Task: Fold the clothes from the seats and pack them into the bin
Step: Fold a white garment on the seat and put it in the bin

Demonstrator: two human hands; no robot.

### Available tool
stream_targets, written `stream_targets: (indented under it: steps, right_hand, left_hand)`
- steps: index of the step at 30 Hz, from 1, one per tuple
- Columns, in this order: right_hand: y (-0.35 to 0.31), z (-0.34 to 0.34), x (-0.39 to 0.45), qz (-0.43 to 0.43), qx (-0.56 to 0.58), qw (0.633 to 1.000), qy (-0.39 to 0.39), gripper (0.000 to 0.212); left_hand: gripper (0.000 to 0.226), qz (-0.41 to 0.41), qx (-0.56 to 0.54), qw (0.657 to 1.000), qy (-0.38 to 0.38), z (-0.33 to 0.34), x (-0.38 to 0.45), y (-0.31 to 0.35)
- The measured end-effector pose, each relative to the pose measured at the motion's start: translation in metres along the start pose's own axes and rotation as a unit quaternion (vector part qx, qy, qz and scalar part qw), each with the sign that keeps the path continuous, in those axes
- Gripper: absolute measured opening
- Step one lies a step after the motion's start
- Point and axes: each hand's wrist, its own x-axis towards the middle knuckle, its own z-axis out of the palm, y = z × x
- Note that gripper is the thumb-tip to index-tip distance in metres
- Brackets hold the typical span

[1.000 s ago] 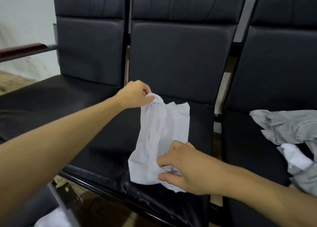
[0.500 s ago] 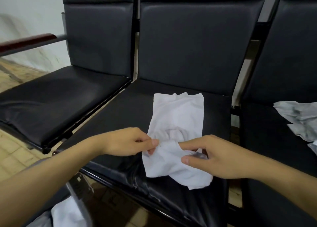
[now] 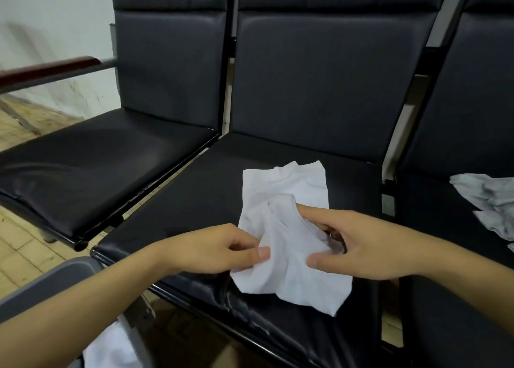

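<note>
White garment (image 3: 286, 189) lies lengthwise front-to-back on mid seat (image 3: 194, 189), both hands (image 3: 281, 250) pinching its near end.

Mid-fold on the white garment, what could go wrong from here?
1. The white garment overhangs the middle seat front edge; it may slip off if released.
2. The left hand and right hand pinch a bunched near end, so the fold may set crooked.

Both bare forearms reaching forward, left hand (image 3: 219, 249) pinching cloth (thumb against fingers), right hand (image 3: 361, 246) gripping it, index finger extending.
</note>
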Motion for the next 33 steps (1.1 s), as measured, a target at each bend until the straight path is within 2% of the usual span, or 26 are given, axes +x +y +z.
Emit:
stream_targets:
  steps: [3, 7, 9, 12, 15, 19, 22, 24, 27, 30, 33]
  right_hand:
    - [0.007, -0.003, 0.002, 0.025, -0.044, 0.999, 0.008, 0.056]
    - [0.017, -0.008, 0.012, 0.043, -0.087, 0.995, 0.030, 0.061]
    - [0.019, -0.012, 0.018, 0.037, -0.113, 0.992, 0.035, 0.055]
    - [0.020, -0.015, 0.027, 0.034, -0.109, 0.993, 0.031, 0.037]
    - [0.026, -0.004, 0.036, 0.059, -0.144, 0.987, 0.031, 0.045]
    - [0.053, 0.029, 0.035, 0.123, -0.170, 0.978, -0.009, 0.037]
    - [0.056, 0.045, 0.023, 0.130, -0.213, 0.968, -0.003, 0.034]
    - [0.049, 0.051, 0.013, 0.138, -0.229, 0.963, 0.039, 0.042]
    - [0.032, 0.054, -0.004, 0.124, -0.207, 0.966, 0.094, 0.050]
    - [0.016, 0.056, -0.021, 0.125, -0.218, 0.965, 0.075, 0.059]
    - [0.006, 0.063, -0.035, 0.128, -0.259, 0.957, 0.023, 0.072]
  left_hand:
    - [0.044, 0.013, -0.039, 0.998, 0.039, -0.001, -0.008, 0.005]
    - [0.033, -0.003, -0.099, 0.989, 0.110, -0.005, -0.018, 0.006]
    - [0.032, 0.013, -0.108, 0.984, 0.142, -0.006, -0.025, 0.004]
    - [0.033, 0.040, -0.111, 0.979, 0.165, -0.004, -0.035, -0.001]
    - [0.025, 0.019, -0.095, 0.982, 0.164, 0.007, -0.041, -0.011]
    - [0.028, -0.007, 0.038, 0.990, 0.134, 0.028, -0.042, -0.020]
    - [0.025, -0.013, 0.071, 0.988, 0.136, 0.034, -0.043, -0.024]
    - [0.029, -0.006, 0.092, 0.985, 0.146, 0.034, -0.043, -0.024]
    - [0.049, 0.007, 0.113, 0.982, 0.148, 0.032, -0.045, -0.026]
    - [0.065, 0.014, 0.140, 0.981, 0.134, 0.031, -0.050, -0.027]
    - [0.069, 0.018, 0.188, 0.972, 0.136, 0.032, -0.054, -0.027]
